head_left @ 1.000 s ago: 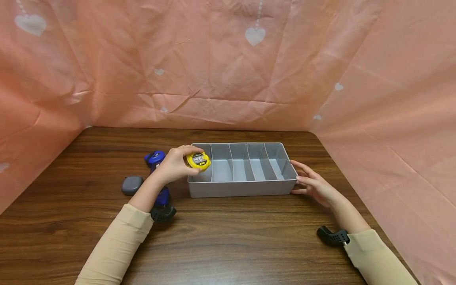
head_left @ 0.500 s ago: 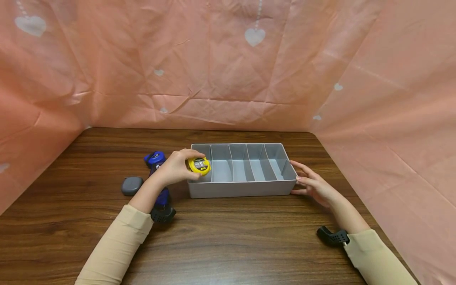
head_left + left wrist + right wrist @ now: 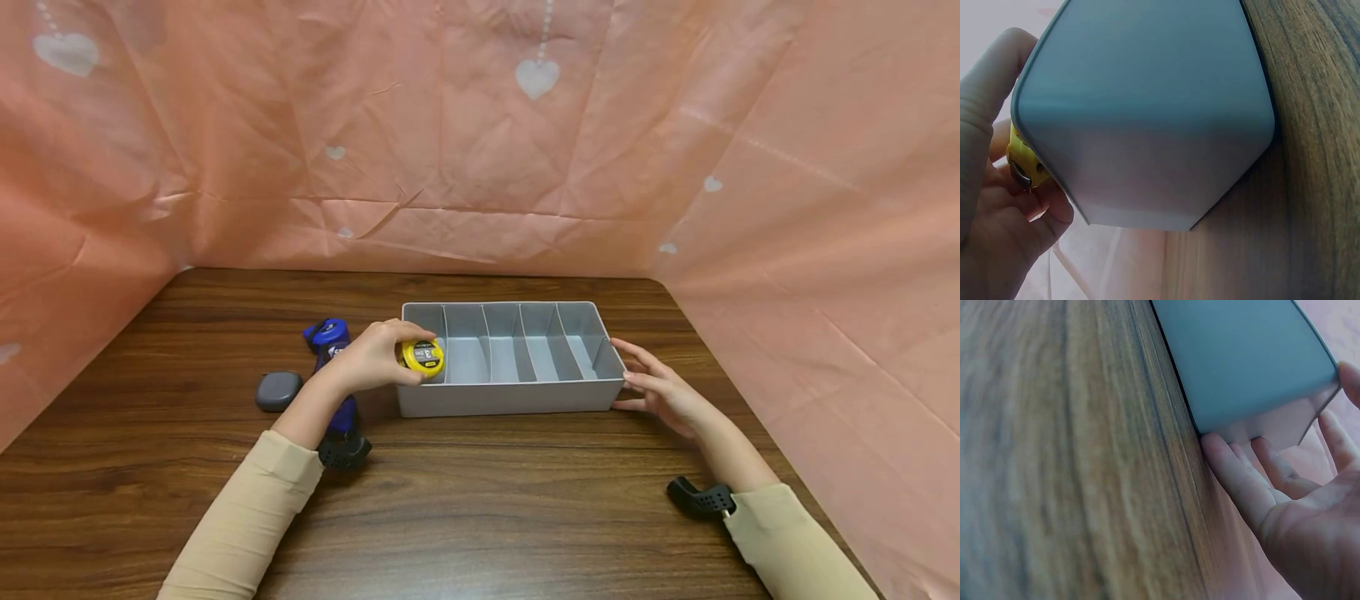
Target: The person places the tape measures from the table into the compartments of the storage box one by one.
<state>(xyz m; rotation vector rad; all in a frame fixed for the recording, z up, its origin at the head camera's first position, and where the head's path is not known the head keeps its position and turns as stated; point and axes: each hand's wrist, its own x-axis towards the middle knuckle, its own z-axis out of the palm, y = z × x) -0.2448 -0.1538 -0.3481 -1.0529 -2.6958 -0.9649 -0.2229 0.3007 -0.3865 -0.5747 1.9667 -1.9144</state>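
Observation:
My left hand (image 3: 371, 358) grips a round yellow tape measure (image 3: 426, 359) between thumb and fingers, within the leftmost compartment of a grey divided box (image 3: 510, 398). The tape measure's dark label shows a 3. In the left wrist view, part of its yellow case (image 3: 1025, 164) shows past the rim, with the fingers partly behind the box wall. My right hand (image 3: 663, 392) steadies the box's right end. Its fairly straight fingers (image 3: 1235, 469) touch the end wall, one low by the tabletop, and the thumb is at the rim.
Left of the box lie a blue tape measure (image 3: 327, 332) and a grey rounded-square object (image 3: 278, 391). More blue items (image 3: 342, 414) are partly hidden under my left forearm. Thin dividers (image 3: 489, 342) split the box. A pink curtain (image 3: 450, 167) encloses the wooden table (image 3: 480, 500).
My left hand has moved slightly right and down, lowering the yellow tape measure deeper into the leftmost compartment. The right hand and the box stay in place.

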